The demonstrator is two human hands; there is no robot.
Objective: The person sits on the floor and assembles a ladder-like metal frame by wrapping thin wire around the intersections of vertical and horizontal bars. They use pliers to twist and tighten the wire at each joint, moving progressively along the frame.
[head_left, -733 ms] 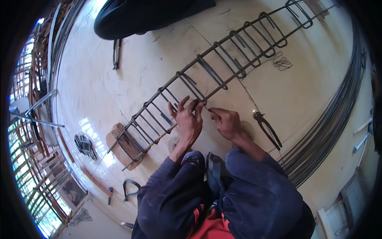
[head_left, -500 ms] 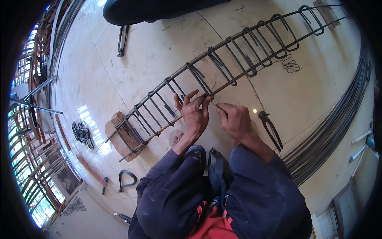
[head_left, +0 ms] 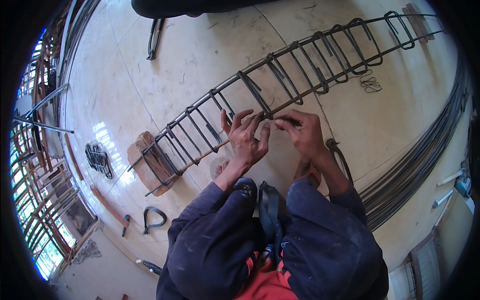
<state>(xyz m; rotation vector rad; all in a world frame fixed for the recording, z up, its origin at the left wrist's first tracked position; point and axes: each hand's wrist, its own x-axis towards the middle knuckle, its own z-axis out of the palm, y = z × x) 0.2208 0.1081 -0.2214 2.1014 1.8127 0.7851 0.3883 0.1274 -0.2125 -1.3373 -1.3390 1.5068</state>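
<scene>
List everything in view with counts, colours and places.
Cage: 1, dark grey, across middle
Brick: 1, brown, under cage's left end
Wood block: 1, brown, under cage's right end
Pincers: 2, dark, top left and centre right
Wire: 1 coil, dark, below cage's right half
Rods: many, dark grey, right
Small bundle: 1, black, left
Hammer: 1, brown handle, lower left
Strap: 1, black, right of hammer
Left hand: 1, bare, at cage's near bar
Right hand: 1, bare, beside left hand

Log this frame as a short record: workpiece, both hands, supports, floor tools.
Workpiece: rebar cage, lying slantwise
Left hand: fingers at its near side
Right hand: fingertips close by; whether holding anything is unclear
Left-end support: reddish-brown block
Right-end support: wooden piece
Tools: pincers, partly hidden; hammer
</scene>
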